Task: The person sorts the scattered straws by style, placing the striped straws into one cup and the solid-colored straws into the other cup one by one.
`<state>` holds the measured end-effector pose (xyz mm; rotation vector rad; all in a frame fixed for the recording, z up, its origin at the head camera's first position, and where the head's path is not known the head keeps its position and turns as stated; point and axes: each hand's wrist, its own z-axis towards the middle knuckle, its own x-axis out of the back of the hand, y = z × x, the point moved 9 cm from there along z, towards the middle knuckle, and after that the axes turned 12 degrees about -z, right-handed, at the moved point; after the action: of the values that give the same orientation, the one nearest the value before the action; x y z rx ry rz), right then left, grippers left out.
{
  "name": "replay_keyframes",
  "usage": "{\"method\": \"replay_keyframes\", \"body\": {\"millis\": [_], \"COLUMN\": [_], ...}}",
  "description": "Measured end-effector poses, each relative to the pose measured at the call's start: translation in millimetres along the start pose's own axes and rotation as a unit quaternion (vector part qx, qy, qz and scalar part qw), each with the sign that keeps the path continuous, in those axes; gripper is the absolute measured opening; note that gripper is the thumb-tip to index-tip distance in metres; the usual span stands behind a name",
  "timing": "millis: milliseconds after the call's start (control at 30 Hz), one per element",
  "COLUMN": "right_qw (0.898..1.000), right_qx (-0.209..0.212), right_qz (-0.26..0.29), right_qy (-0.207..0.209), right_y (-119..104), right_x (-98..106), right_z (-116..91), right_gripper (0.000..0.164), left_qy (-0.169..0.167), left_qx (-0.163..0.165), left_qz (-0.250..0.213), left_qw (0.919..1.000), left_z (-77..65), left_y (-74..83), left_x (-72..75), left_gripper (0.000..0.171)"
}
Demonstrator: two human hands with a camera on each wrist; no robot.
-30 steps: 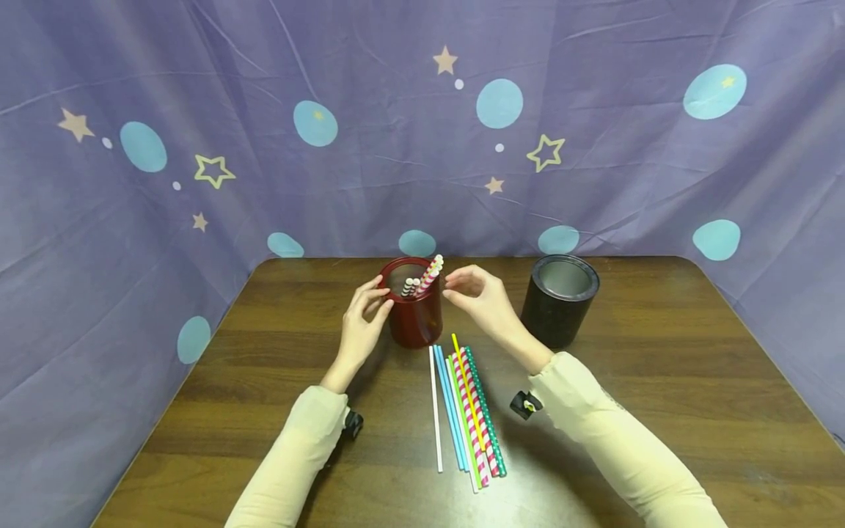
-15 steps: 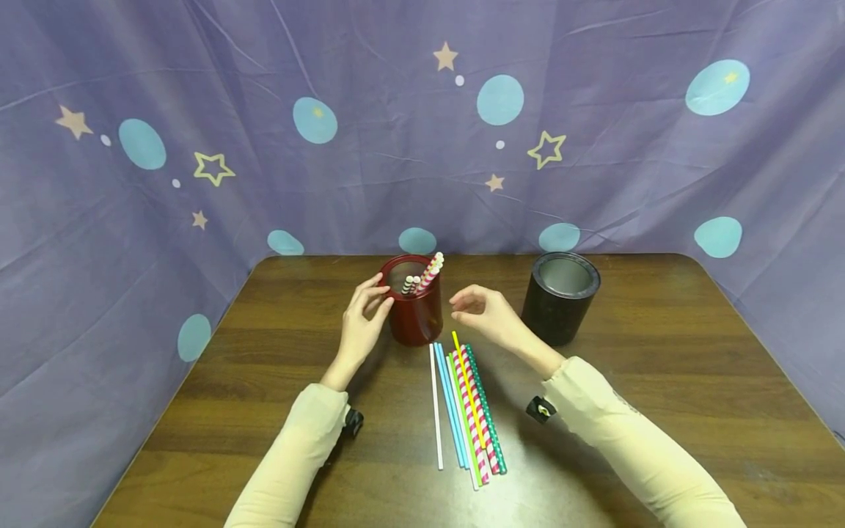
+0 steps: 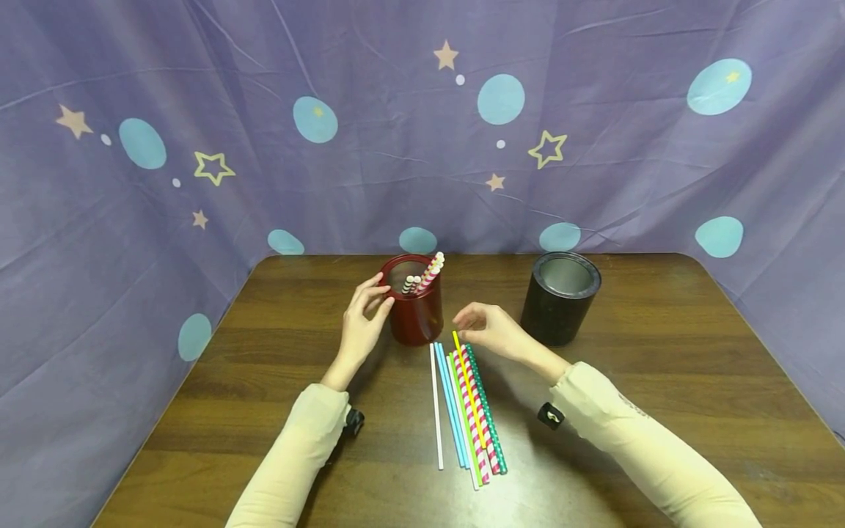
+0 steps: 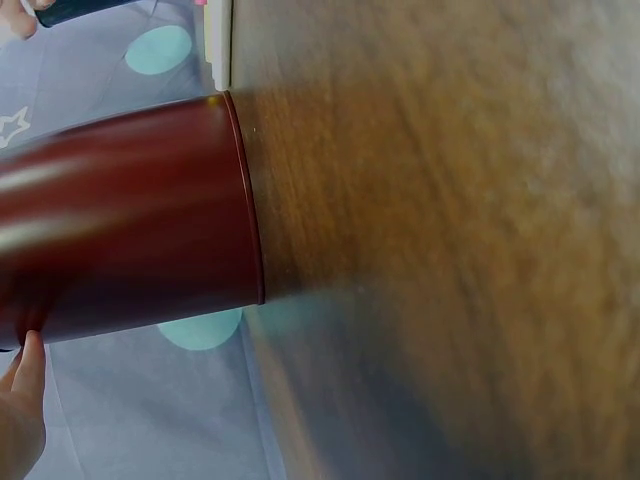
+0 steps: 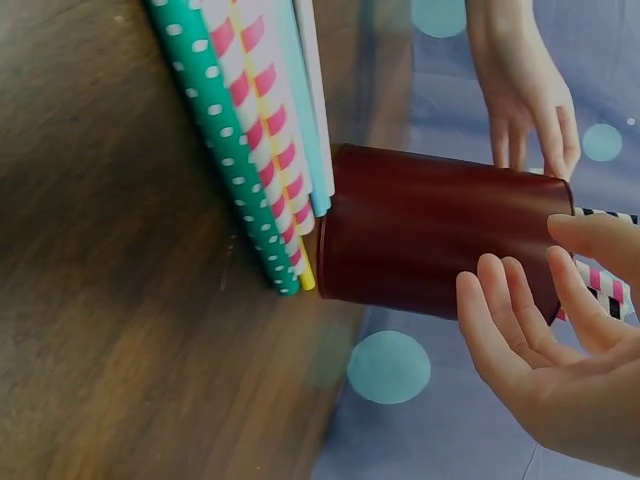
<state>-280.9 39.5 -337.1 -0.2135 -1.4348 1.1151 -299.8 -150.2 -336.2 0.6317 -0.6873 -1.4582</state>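
Note:
My left hand [image 3: 363,323] holds the dark red cylindrical container [image 3: 417,321] by its rim, thumb at the front and fingers at the left side. Black-and-white striped straws [image 3: 408,285] and pink-and-white striped straws [image 3: 429,278] stand inside it, leaning right. Low over the far ends of the loose straws hovers my right hand [image 3: 491,330], thumb and fingers loosely bent and parted, with nothing between them. On top of that row lies a yellow straw [image 3: 469,389]. Beside it are pink-striped straws [image 5: 262,130], a green dotted straw [image 5: 228,150] and light blue straws [image 3: 450,405].
A black cylindrical container [image 3: 554,315] stands to the right, behind my right forearm. One white straw [image 3: 436,407] lies at the left of the row, slightly apart. The wooden table [image 3: 264,352] ends at a purple curtain [image 3: 396,183] with stars and blue spots.
My right hand has come down from beside the red container's rim toward the far ends of the loose straws. The left hand and both containers have stayed put.

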Motion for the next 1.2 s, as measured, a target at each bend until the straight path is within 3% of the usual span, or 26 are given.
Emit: {"method": "replay_keyframes", "body": {"millis": [300,767,1200], "right_qw": [0.998,0.992,0.989], "right_qx": [0.002,0.001,-0.001], "right_qz": [-0.045,-0.07,-0.078], "right_qy": [-0.035,-0.101,-0.127], "right_y": [48,71,84], "right_x": [-24,-42,-54], "right_z": [3,-11,-19], "right_gripper": [0.02,0.018,0.018], "left_qy": [0.0,0.0,0.002], "left_qx": [0.002,0.007,0.004], "left_qz": [-0.001,0.003,0.003], "left_qw": [1.0,1.0,1.0], "left_z": [0.0,-0.1,0.1], "left_y": [-0.1,0.0,-1.0], "left_x": [0.0,-0.3,0.3], "left_gripper": [0.019,0.019,0.019]}}
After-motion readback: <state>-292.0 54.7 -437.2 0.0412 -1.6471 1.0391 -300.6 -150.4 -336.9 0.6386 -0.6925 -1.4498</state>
